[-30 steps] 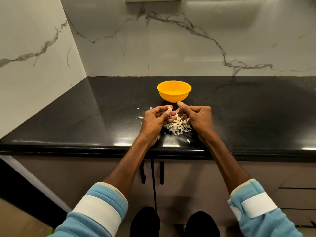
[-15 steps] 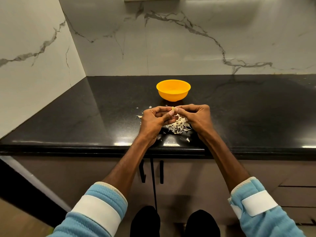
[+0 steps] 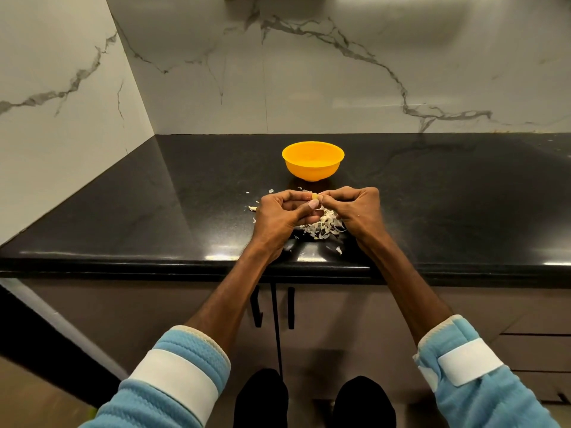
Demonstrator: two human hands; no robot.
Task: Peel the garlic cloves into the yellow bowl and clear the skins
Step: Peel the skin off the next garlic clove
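We hold both hands together over the black bench (image 3: pixel 154 211), just in front of the yellow bowl (image 3: pixel 312 173). Between them sits a small garlic clove (image 3: pixel 315 197), pale yellow. Our left hand (image 3: pixel 278 216) is curled around it, with the thumb lying across below the clove. Our right hand (image 3: pixel 355 208) is curled too, and its fingertips meet the clove from the other side, so both hands pinch it. Under and between the hands lies a heap of papery garlic skins (image 3: pixel 324 228) on the bench. A few loose flakes (image 3: pixel 251 208) lie beside the left hand, and more sit near the bench's front edge. The bowl stands upright, apart from the hands and just beyond them; we cannot tell what lies inside it. Our blue sleeves (image 3: pixel 185 366) with white bands are pushed up the forearms. Behind the bench rises a veined marble wall (image 3: pixel 340 88), and below it are dark cabinet handles (image 3: pixel 290 307).
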